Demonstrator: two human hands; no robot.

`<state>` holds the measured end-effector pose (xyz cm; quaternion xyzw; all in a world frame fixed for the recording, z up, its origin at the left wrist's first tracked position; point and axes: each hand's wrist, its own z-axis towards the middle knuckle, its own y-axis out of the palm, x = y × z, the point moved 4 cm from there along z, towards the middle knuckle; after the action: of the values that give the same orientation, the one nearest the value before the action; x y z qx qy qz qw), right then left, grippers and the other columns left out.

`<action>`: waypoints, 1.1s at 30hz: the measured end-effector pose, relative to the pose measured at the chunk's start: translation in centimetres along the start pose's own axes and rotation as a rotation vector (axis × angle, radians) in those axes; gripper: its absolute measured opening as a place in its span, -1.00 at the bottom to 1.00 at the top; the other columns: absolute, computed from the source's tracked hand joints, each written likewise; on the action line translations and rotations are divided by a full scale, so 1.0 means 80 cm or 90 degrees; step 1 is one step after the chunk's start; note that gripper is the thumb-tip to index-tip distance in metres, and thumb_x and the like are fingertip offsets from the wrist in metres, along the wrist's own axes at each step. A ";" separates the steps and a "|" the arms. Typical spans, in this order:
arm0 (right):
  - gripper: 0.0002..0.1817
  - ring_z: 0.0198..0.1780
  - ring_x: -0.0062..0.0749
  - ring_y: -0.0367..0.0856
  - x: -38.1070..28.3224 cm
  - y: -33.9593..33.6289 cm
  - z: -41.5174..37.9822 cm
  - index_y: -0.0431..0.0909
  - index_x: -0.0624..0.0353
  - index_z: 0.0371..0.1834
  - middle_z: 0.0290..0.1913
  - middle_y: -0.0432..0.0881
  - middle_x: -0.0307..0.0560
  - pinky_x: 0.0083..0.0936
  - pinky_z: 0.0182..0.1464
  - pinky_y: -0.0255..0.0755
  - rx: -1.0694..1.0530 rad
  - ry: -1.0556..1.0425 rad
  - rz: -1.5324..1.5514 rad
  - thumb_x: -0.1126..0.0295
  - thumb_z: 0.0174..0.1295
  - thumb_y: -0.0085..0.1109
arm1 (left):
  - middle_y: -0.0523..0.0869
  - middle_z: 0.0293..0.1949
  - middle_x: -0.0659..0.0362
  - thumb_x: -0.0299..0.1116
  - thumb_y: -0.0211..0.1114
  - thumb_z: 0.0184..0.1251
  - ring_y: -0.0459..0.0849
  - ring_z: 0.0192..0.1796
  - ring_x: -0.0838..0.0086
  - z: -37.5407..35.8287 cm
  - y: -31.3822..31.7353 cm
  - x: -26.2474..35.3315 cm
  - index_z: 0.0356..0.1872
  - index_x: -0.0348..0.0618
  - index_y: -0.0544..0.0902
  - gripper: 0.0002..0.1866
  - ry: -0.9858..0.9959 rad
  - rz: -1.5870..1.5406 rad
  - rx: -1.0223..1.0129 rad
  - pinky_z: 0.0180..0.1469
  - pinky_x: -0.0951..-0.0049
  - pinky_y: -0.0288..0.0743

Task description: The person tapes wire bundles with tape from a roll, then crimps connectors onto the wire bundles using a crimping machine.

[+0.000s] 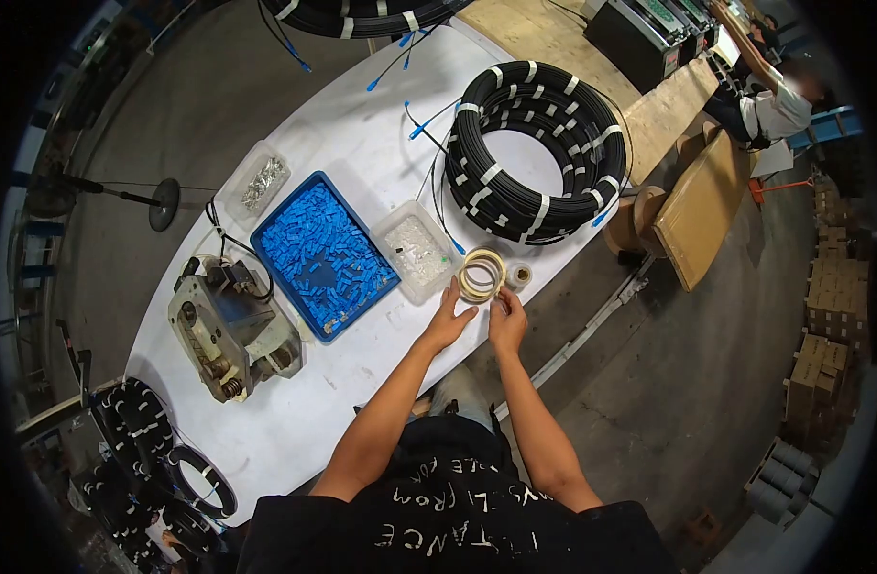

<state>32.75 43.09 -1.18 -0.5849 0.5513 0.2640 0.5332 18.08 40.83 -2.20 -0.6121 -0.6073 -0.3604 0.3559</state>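
Observation:
Cream-coloured rolls of masking tape (470, 290) lie near the table's front edge, one overlapping another. My left hand (446, 323) closes on the lower left side of the rolls, thumb and forefinger against the rim. At their lower right edge my right hand (507, 323) has its fingers pinched together on the tape; the exact contact is too small to make out. Just right of the rolls stands a small whitish spool (520, 275) with a dark centre. A clear plastic tray (397, 275) of small transparent pieces sits to the left of my left hand.
A blue tray (329, 338) holds many blue connectors, beside a box of metal parts (263, 184) and a bench machine (230, 335). Bundled black cable coils (539, 153) stand behind the tape on the white table (352, 383). A person (778, 110) sits at far right.

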 end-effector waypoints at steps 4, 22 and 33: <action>-0.69 -0.06 -0.38 0.67 0.010 -0.013 -0.034 0.60 0.27 0.06 -0.05 0.67 -0.01 -0.48 0.02 0.57 -0.016 -0.078 -0.076 0.56 0.22 0.19 | 0.11 0.53 -0.13 -0.19 0.26 0.40 0.06 0.57 0.17 -0.037 -0.027 -0.021 0.52 -0.31 0.03 -0.17 0.037 0.078 -0.026 0.54 0.30 -0.02; -0.77 -0.28 -0.49 0.68 0.018 0.257 -0.245 0.61 0.22 -0.06 -0.21 0.67 -0.14 -0.56 -0.28 0.52 -0.941 -0.157 -0.363 0.36 0.29 0.22 | 0.78 -0.21 0.09 -0.21 0.28 0.36 0.74 -0.18 0.40 -0.408 -0.187 -0.237 -0.05 -0.21 0.70 -0.70 -0.101 -0.262 0.742 -0.08 0.39 0.59; -0.74 -0.25 -0.43 0.70 0.023 0.414 -0.565 0.58 0.20 -0.01 -0.19 0.67 -0.15 -0.54 -0.24 0.54 -1.068 -0.049 -0.492 0.39 0.27 0.20 | 0.77 -0.19 0.13 -0.25 0.23 0.39 0.69 -0.17 0.49 -0.631 -0.325 -0.375 -0.02 -0.25 0.67 -0.69 -0.001 -0.563 0.924 -0.04 0.46 0.56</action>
<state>-10.06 6.90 -0.65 -0.9137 -0.0717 0.3999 0.0039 -8.42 -17.66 -3.85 0.0615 -0.8713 0.0131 0.4867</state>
